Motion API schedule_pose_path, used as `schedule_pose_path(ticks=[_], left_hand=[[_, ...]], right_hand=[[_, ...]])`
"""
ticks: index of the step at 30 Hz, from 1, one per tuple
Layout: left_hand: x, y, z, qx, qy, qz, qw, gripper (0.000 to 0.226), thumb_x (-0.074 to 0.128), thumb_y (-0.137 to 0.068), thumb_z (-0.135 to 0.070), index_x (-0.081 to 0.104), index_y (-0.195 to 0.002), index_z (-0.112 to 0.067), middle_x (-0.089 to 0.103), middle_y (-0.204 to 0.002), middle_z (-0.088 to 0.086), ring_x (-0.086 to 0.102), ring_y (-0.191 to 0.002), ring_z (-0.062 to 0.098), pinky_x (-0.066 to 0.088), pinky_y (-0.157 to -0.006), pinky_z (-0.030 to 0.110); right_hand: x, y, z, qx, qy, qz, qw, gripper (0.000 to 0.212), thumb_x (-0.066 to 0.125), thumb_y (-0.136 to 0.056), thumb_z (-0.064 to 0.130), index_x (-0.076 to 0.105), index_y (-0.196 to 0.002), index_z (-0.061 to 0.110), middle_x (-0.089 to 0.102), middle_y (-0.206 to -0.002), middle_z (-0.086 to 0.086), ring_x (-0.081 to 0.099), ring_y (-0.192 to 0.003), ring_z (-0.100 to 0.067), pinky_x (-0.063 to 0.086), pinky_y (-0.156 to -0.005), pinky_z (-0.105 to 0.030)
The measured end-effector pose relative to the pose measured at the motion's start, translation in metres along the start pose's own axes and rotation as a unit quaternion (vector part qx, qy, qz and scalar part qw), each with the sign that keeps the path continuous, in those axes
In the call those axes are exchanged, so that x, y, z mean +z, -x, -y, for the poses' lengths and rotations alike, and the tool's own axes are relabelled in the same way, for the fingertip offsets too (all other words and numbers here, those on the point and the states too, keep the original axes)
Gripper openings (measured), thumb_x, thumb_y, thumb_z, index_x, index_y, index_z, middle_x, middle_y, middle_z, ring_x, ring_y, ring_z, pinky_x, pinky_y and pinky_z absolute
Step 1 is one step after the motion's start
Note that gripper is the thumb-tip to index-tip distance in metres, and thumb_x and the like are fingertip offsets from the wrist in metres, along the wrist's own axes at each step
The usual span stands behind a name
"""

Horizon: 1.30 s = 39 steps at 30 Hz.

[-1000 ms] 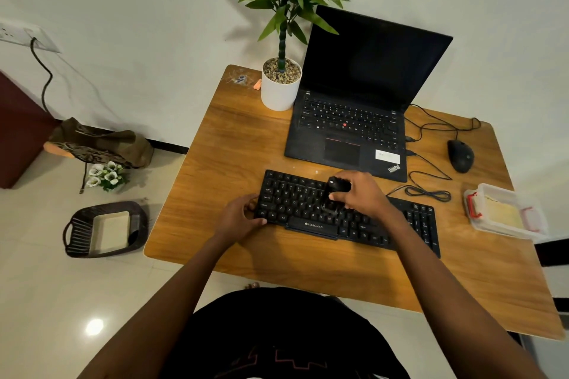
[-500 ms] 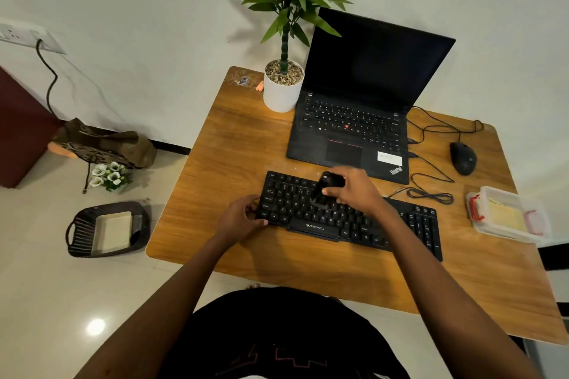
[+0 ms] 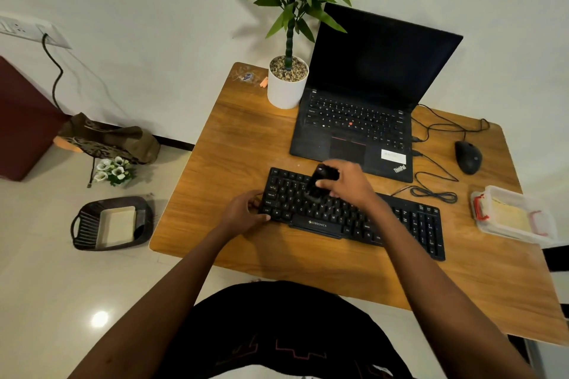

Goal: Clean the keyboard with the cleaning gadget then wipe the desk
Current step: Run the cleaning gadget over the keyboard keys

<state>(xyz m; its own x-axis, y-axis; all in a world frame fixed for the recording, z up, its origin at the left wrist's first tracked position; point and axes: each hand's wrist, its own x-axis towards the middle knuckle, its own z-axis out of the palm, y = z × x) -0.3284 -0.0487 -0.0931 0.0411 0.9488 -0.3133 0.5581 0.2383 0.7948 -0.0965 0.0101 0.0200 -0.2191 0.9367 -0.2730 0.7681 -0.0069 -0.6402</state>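
A black keyboard (image 3: pixel 409 218) lies on the wooden desk (image 3: pixel 234 144), in front of an open laptop. My right hand (image 3: pixel 351 183) grips a small black cleaning gadget (image 3: pixel 321 180), whose lower end touches the keys in the left half of the keyboard. My left hand (image 3: pixel 243 214) holds the keyboard's left end, thumb on its front edge. A clear lidded box (image 3: pixel 511 215) with a yellowish cloth inside sits at the desk's right edge.
The black laptop (image 3: pixel 363 120) and a potted plant (image 3: pixel 288 83) stand at the back. A mouse (image 3: pixel 468 157) with coiled cable (image 3: pixel 434 194) lies on the right. On the floor at left are a dark tray (image 3: pixel 110 223), flowers and a bag.
My right hand has moved the cleaning gadget leftward along the keys, from the keyboard's middle toward its left half. My left hand has stayed on the keyboard's left end.
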Motion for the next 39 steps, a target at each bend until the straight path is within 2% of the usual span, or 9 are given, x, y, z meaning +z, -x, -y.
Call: schedule_pose_path(ticks=[2, 4, 7, 11, 15, 20, 27, 32, 39], left_hand=[[-0.001, 0.0, 0.0, 0.006, -0.02, 0.019, 1.0, 0.077, 0.08, -0.071, -0.02, 0.043, -0.138, -0.015, 0.059, -0.103, 0.0, 0.053, -0.091, 0.011, 0.044, -0.076, 0.019], [-0.001, -0.001, -0.001, 0.017, -0.063, 0.036, 0.997, 0.087, 0.081, -0.07, -0.028, 0.034, -0.143, -0.021, 0.059, -0.114, 0.004, 0.053, -0.1, 0.016, 0.044, -0.086, 0.029], [-0.001, -0.007, -0.005, 0.019, -0.126, 0.057, 0.99, 0.1, 0.079, -0.07, -0.037, 0.018, -0.148, -0.025, 0.052, -0.132, 0.009, 0.048, -0.119, 0.026, 0.038, -0.103, 0.043], [-0.002, -0.01, -0.01, 0.008, -0.16, 0.076, 0.984, 0.099, 0.076, -0.074, -0.039, 0.013, -0.149, -0.023, 0.043, -0.141, 0.012, 0.039, -0.13, 0.029, 0.03, -0.109, 0.042], [0.001, -0.011, -0.007, -0.004, -0.174, 0.073, 0.982, 0.101, 0.076, -0.072, -0.041, 0.012, -0.149, -0.027, 0.044, -0.138, 0.014, 0.042, -0.126, 0.031, 0.032, -0.106, 0.041], [-0.001, -0.014, -0.005, -0.005, -0.166, 0.069, 0.984, 0.099, 0.077, -0.072, -0.038, 0.014, -0.149, -0.027, 0.049, -0.135, 0.012, 0.043, -0.126, 0.029, 0.032, -0.105, 0.04], [0.001, -0.015, -0.007, -0.004, -0.156, 0.073, 0.985, 0.096, 0.077, -0.072, -0.035, 0.018, -0.147, -0.026, 0.051, -0.134, 0.01, 0.042, -0.127, 0.027, 0.033, -0.106, 0.042], [-0.002, -0.015, -0.009, -0.008, -0.143, 0.076, 0.987, 0.095, 0.078, -0.072, -0.032, 0.02, -0.147, -0.026, 0.053, -0.129, 0.013, 0.05, -0.117, 0.03, 0.04, -0.102, 0.045], [-0.001, -0.013, -0.007, -0.01, -0.139, 0.082, 0.987, 0.095, 0.078, -0.072, -0.033, 0.019, -0.147, -0.027, 0.053, -0.13, 0.011, 0.049, -0.119, 0.028, 0.039, -0.102, 0.046]], right_hand=[[-0.014, 0.002, -0.012, 0.017, 0.018, -0.008, 1.0, 0.037, 0.072, -0.08, 0.01, 0.06, -0.115, 0.006, 0.063, -0.098, -0.009, 0.062, -0.057, -0.02, 0.057, -0.065, -0.038], [-0.019, 0.004, -0.02, 0.025, 0.05, 0.002, 0.998, 0.034, 0.072, -0.079, 0.011, 0.062, -0.111, 0.007, 0.065, -0.098, -0.01, 0.06, -0.057, -0.018, 0.056, -0.069, -0.041], [-0.009, 0.001, -0.019, 0.008, 0.088, 0.01, 0.996, 0.035, 0.072, -0.079, 0.015, 0.062, -0.113, 0.008, 0.066, -0.108, -0.012, 0.063, -0.081, -0.024, 0.053, -0.081, -0.045], [0.02, -0.003, 0.004, -0.058, 0.137, 0.0, 0.989, 0.039, 0.068, -0.083, 0.023, 0.058, -0.12, 0.012, 0.06, -0.118, -0.008, 0.055, -0.109, -0.024, 0.046, -0.089, -0.035], [0.027, -0.005, 0.009, -0.058, 0.107, 0.0, 0.993, 0.039, 0.067, -0.084, 0.024, 0.058, -0.12, 0.013, 0.06, -0.119, -0.008, 0.056, -0.108, -0.025, 0.047, -0.09, -0.039], [-0.005, 0.002, -0.013, -0.036, 0.034, -0.035, 0.998, 0.03, 0.072, -0.079, 0.014, 0.063, -0.108, 0.006, 0.063, -0.107, -0.011, 0.06, -0.083, -0.023, 0.053, -0.079, -0.048], [0.009, 0.006, -0.015, -0.049, 0.128, -0.013, 0.99, 0.037, 0.068, -0.083, 0.022, 0.06, -0.117, 0.012, 0.061, -0.115, -0.007, 0.056, -0.106, -0.024, 0.047, -0.089, -0.035], [0.036, -0.001, 0.008, -0.087, 0.129, 0.0, 0.988, 0.04, 0.062, -0.087, 0.025, 0.054, -0.125, 0.014, 0.054, -0.126, -0.005, 0.049, -0.117, -0.022, 0.042, -0.097, -0.036], [0.004, 0.004, -0.009, -0.055, 0.065, -0.061, 0.994, 0.031, 0.069, -0.082, 0.017, 0.062, -0.11, 0.007, 0.063, -0.111, -0.009, 0.059, -0.101, -0.024, 0.048, -0.085, -0.035]])
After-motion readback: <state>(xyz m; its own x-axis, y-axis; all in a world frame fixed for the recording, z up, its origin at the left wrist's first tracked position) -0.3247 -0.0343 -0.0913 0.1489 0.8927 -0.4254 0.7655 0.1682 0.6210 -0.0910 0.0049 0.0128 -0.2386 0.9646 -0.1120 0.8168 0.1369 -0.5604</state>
